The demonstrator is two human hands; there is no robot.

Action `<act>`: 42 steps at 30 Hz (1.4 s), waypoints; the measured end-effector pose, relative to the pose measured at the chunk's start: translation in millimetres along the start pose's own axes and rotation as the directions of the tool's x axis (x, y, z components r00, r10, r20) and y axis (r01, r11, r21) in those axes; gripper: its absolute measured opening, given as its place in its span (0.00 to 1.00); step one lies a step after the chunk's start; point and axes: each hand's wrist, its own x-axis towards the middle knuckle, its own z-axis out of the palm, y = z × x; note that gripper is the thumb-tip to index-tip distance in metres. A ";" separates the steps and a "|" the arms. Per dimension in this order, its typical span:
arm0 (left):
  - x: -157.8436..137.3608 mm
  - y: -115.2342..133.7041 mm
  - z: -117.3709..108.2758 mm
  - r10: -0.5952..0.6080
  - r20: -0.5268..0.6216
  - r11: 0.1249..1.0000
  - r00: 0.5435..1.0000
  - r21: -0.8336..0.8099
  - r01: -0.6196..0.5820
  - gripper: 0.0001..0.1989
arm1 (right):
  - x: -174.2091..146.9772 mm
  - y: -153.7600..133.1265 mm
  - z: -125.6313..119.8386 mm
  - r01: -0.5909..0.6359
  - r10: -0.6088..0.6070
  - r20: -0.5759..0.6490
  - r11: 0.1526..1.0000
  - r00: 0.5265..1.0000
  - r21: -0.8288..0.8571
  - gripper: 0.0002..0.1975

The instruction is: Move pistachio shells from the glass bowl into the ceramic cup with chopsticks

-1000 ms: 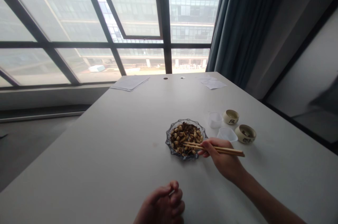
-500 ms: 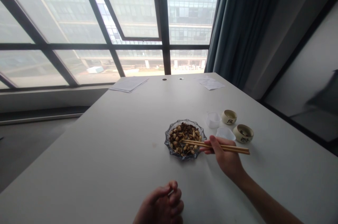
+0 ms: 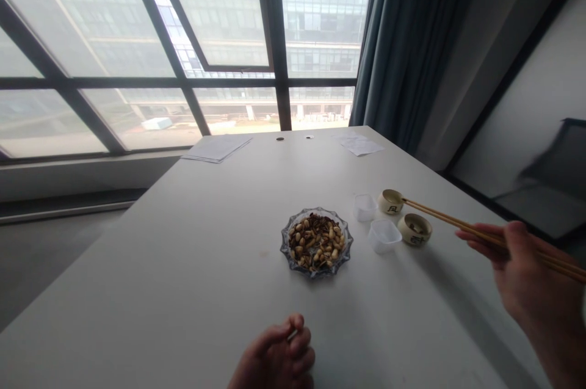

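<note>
My right hand (image 3: pixel 526 267) is closed around a pair of wooden chopsticks (image 3: pixel 448 218) at the right edge. Their tips meet at the right rim of the farther small ceramic cup (image 3: pixel 390 208), which bears a dark character. A dark speck shows at the tips, too small to name. Just nearer stands a second ceramic cup (image 3: pixel 415 239) with a few pieces inside. Seeds and pistachio-like nuts fill a scalloped glass dish (image 3: pixel 315 272) in the middle. Below it, my left hand (image 3: pixel 279 352) rests curled on the table, fingers closed, nothing visible in them.
Two clear plastic tubs (image 3: pixel 384 237) stand between the glass dish and the cups. Paper sheets (image 3: pixel 217 148) lie at the far left of the white table (image 3: pixel 183 267), more paper (image 3: pixel 361 145) at the far right. Windows and a dark curtain (image 3: pixel 394 53) are behind.
My right hand has moved right, taking the chopstick tips from the glass dish to the farther cup. The view has shifted slightly. My left hand has stayed in place.
</note>
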 end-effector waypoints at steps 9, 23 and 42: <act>-0.3 0.0 1.5 -0.001 -0.042 1.000 0.999 0.008 0.002 0.10 | 2.3 58.4 -60.2 -0.178 0.174 -0.081 0.983 0.981 -0.044 0.13; -1.6 -2.5 2.4 -0.010 -0.007 1.000 1.000 -0.009 0.010 0.08 | -2.7 53.0 -78.2 -0.201 0.188 -0.107 0.972 0.976 -0.125 0.13; -0.7 -2.9 4.9 0.015 -0.014 0.999 1.000 -0.029 -0.016 0.09 | -12.6 37.2 -44.1 -0.033 0.041 0.060 0.992 0.997 -0.118 0.17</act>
